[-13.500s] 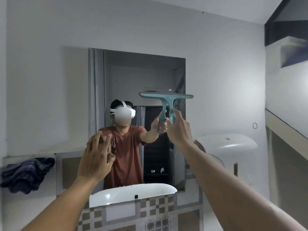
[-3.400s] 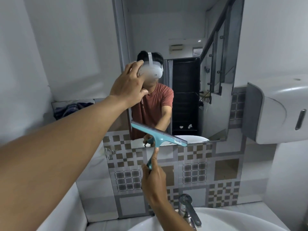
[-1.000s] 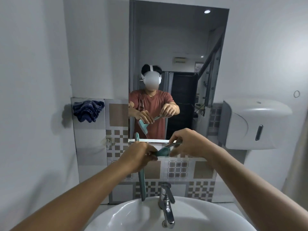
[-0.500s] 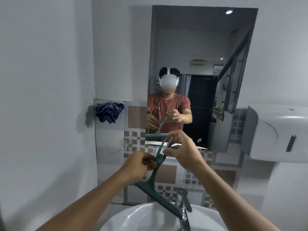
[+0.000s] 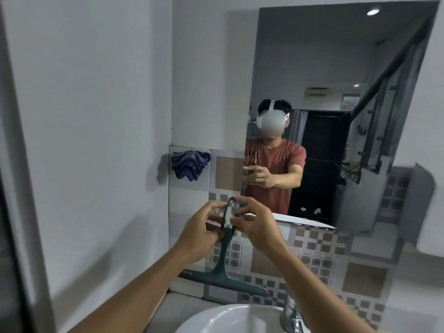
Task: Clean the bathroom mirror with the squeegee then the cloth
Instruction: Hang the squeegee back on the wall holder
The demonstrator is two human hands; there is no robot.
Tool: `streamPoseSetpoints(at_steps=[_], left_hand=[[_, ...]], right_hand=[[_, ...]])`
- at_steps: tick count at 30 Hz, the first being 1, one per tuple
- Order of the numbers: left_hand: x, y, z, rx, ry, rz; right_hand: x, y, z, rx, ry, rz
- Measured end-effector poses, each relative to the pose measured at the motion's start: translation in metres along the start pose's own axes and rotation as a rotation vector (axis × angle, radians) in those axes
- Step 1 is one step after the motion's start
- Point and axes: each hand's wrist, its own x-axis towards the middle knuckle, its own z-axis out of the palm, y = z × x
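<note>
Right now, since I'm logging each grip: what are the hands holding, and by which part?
Both hands, left and right, hold the teal squeegee by its looped handle end, blade hanging down.

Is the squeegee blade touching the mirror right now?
No. Both hands, left hand and right hand, hold the squeegee blade-down over the sink, below the mirror.

Squeegee (image 5: 222, 267) looks like matte teal plastic, cloth (image 5: 189, 164) is soft striped fabric, mirror (image 5: 336, 68) glossy glass, sink (image 5: 216, 318) shiny white ceramic.
</note>
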Motion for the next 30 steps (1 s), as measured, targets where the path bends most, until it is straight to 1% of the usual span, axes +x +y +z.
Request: streamPoseSetpoints(at_steps=[2,4,7,13,17,21,25,30], left_hand=[[0.002,-0.01,-0.005,0.003,0.017,0.006],[0.006,-0.02,-0.009,0.003,0.029,-0.008],[0.013,-0.034,-0.011,0.004,0.04,-0.023],[0.035,-0.061,-0.018,0.042,0.037,-0.05],[0.055,-0.074,-0.019,0.036,0.052,-0.052],[0.078,-0.088,-0.02,0.045,0.091,-0.023],[0.093,-0.106,-0.018,0.026,0.124,-0.022],[0.099,-0.136,-0.011,0.143,0.127,0.003]], right_hand=[[0.007,0.007,0.008,-0.02,-0.026,-0.015],[0.014,0.014,0.017,-0.102,-0.066,-0.033],[0.024,0.022,0.029,-0.146,-0.091,-0.001],[0.044,0.041,0.045,-0.061,-0.069,0.051],[0.066,0.057,0.054,-0.041,-0.007,0.056],[0.09,0.065,0.056,-0.076,0.011,0.048],[0.105,0.072,0.06,-0.135,-0.027,0.058],[0.109,0.097,0.075,-0.186,-0.007,0.072]])
